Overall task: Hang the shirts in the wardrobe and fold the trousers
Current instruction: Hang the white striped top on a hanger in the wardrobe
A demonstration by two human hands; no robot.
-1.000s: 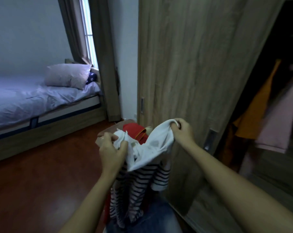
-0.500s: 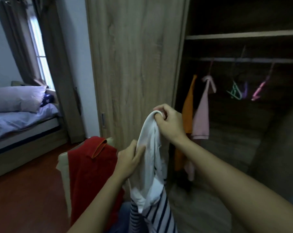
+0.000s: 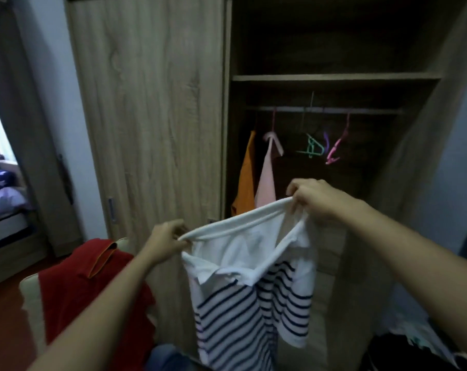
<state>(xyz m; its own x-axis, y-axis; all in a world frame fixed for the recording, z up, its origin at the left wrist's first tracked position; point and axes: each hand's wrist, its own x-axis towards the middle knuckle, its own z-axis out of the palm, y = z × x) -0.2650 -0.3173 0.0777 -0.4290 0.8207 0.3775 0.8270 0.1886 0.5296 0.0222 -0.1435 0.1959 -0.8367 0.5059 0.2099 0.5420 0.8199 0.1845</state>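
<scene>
White cotton banded with navy stripes, the shirt (image 3: 243, 303) hangs in the air before the wardrobe (image 3: 152, 103), held up between both hands by a plain white band along its top edge. That band looks like the hem rather than the neck, though the bunched folds make it hard to be sure. The left hand (image 3: 165, 242) pinches the band's lower end, thumb and curled fingers closed on the cloth. The right hand (image 3: 315, 199) sits higher and further forward, its fingers curled tight round the other end, so the band slopes up from left to right and is pulled nearly taut. Below it the striped body and one short sleeve drop loosely

The wardrobe's left half is covered by a wood-grain door; its right half stands open, with a shelf (image 3: 334, 77) above a rail (image 3: 323, 109). An orange garment (image 3: 247, 178) and a pink garment (image 3: 267, 180) hang side by side at the rail's left end, touching. Further right hang bare hangers: a green hanger (image 3: 311, 148), a purple hanger (image 3: 326, 140) and a pink hanger (image 3: 334, 151). The right hand is in front of the open half, just right of the pink garment

A red garment (image 3: 74, 285) is draped over a cream chair back (image 3: 30, 303) at lower left, beside the left forearm. Blue denim (image 3: 165, 357) shows at the bottom edge. A bed (image 3: 2, 199) and a grey curtain (image 3: 26, 129) fill the far left
</scene>
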